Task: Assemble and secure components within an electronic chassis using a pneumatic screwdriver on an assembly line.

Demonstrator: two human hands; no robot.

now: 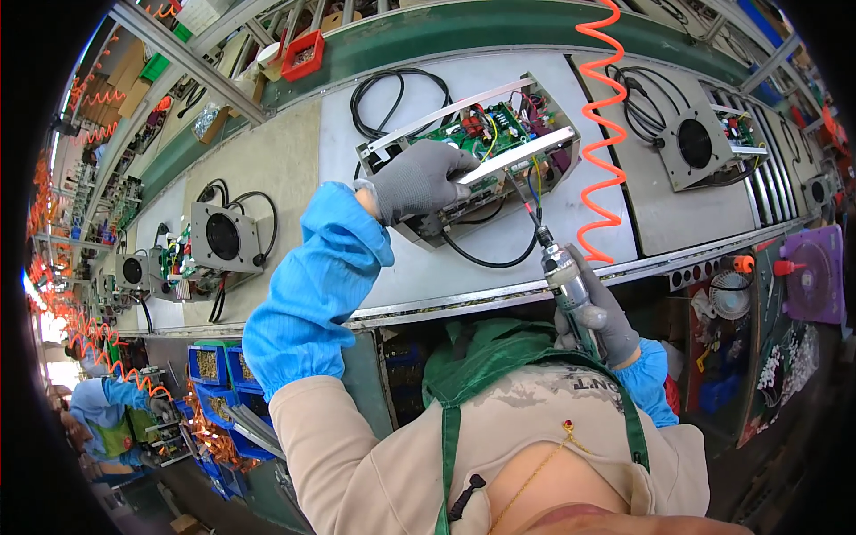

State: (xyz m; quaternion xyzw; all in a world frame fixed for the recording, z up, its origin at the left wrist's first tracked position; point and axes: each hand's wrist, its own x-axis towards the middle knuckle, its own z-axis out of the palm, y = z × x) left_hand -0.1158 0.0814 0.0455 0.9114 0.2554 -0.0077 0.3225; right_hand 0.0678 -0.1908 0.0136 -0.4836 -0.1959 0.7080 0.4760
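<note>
In front of me, an open metal chassis (pixel 522 160) with a green circuit board (pixel 506 127) and coloured wires lies tilted on the worktable. My left hand (pixel 419 183), in a grey glove, is closed on the left end of its near silver rail. My right hand (pixel 608 319), gloved as well, is wrapped around a silver air screwdriver (pixel 563 275). The tool's long thin bit points up and left to the near side of the chassis, by the yellow-green and blue wires. Whether the tip touches a screw I cannot tell.
An orange coiled air hose (pixel 599 134) hangs right of the chassis. Similar units with round black fans (pixel 694 143) stand on both sides of the table, with black cables (pixel 401 94). Blue bins (pixel 209 364) of small parts sit lower left; a red bin (pixel 302 55) stands behind. A co-worker (pixel 111 415) is far left.
</note>
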